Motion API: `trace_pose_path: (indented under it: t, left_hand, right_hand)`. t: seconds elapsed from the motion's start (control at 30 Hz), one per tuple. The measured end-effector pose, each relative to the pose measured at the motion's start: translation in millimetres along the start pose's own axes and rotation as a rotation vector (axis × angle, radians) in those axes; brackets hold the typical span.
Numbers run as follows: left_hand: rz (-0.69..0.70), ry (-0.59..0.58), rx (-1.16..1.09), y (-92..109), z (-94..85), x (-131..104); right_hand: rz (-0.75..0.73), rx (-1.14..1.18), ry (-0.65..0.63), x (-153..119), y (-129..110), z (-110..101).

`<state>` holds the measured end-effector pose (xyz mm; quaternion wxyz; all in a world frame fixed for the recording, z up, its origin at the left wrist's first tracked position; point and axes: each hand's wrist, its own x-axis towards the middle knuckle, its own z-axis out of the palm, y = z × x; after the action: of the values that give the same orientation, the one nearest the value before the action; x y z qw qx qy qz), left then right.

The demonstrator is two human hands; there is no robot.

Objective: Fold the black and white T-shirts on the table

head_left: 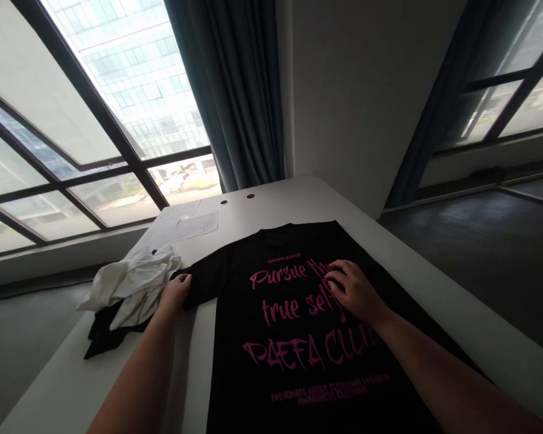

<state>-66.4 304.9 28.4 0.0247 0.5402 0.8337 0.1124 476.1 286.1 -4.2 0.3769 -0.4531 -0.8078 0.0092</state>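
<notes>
A black T-shirt (235, 337) with pink lettering lies spread out on a white table (294, 202). Its left sleeve reaches out to the left, and my left hand (177, 290) is closed on the sleeve's end, thumb and fingers together. Over the printed words on the chest is my right hand (355, 295), fingers loosely bent and apart, holding nothing. Whether its fingertips touch the cloth, I cannot tell. The shirt's other sleeve is not visible, and its lower hem runs out of view at the bottom.
Crumpled white cloth (131, 277) and black cloth (106, 331) lie in a heap at the table's left edge. Behind them are sheets of paper (194, 226). Two round holes (224, 202) show at the far end, near a blue curtain (239, 90) and a wall (344, 108).
</notes>
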Motion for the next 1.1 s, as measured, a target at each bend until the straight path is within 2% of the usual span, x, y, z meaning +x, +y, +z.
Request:
trace_pose_path:
  t: [0.07, 0.13, 0.23, 0.3, 0.4, 0.57, 0.67, 0.77, 0.87, 1.0, 1.1]
  left_hand:
    - [-0.028, -0.004, 0.010, 3, -6.7, 5]
    - [-0.023, 0.050, 0.012, 7, -11.9, 4]
    - [0.123, 0.187, -0.014, 20, -18.4, -1]
    - [0.237, 0.219, -0.013, 33, -23.0, -2]
    - [0.321, 0.167, 0.031, 60, -30.1, 2]
    - [0.442, 0.048, 0.054, 122, -30.8, -1]
    - [0.538, -0.021, 0.010, 155, -18.4, -14]
    - [0.640, -0.127, -0.101, 172, 2.7, -27]
    - [0.653, -0.189, -0.139, 172, 27.2, -31]
    - [0.490, -0.185, 0.045, 160, 54.6, -25]
    - [0.455, -0.237, 0.116, 155, 66.6, -22]
  right_hand:
    - [-0.005, 0.010, 0.012, -1, 2, 1]
    - [0.001, 0.020, 0.015, -1, 2, 1]
    - [0.006, 0.042, 0.000, -1, 2, 2]
    - [0.007, 0.057, -0.019, -1, 2, 3]
    - [0.005, 0.073, -0.044, -2, 2, 4]
    - [0.004, 0.088, -0.061, -3, 3, 5]
    - [0.005, 0.098, -0.076, -3, 4, 6]
    - [-0.003, 0.100, -0.078, -3, 4, 6]
    - [-0.006, 0.098, -0.075, -3, 3, 5]
    - [-0.016, 0.079, -0.095, -2, 1, 4]
    - [-0.005, 0.019, -0.136, -3, 2, 6]
